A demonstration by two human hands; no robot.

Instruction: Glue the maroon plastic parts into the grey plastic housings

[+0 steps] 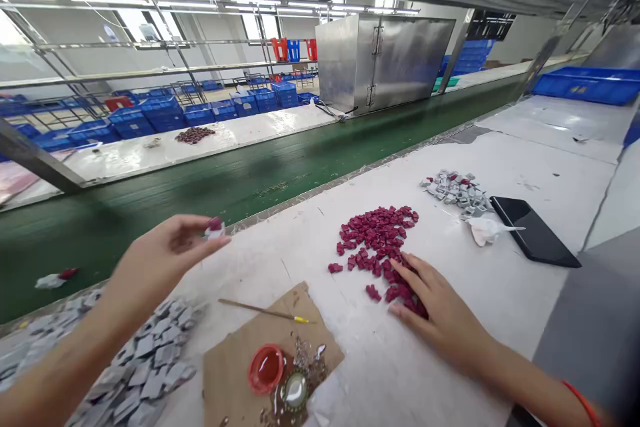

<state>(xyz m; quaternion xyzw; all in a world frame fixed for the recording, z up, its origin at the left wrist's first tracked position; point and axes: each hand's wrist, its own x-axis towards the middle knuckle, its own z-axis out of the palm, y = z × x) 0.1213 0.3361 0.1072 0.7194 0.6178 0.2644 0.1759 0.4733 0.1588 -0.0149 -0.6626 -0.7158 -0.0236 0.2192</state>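
While the left hand (163,250) pinches pieces (215,223), open tabletop (300,240) borders the belt (300,170)

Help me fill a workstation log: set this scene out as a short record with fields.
Left hand: pinches a small maroon-and-white piece
Right hand: fingers spread, at the near edge of the maroon pile
Cardboard: bears a thin stick and a red cap
Grey pieces: heaped by the left forearm
Pale pile: some maroon bits in it
Background: green belt beyond the white table
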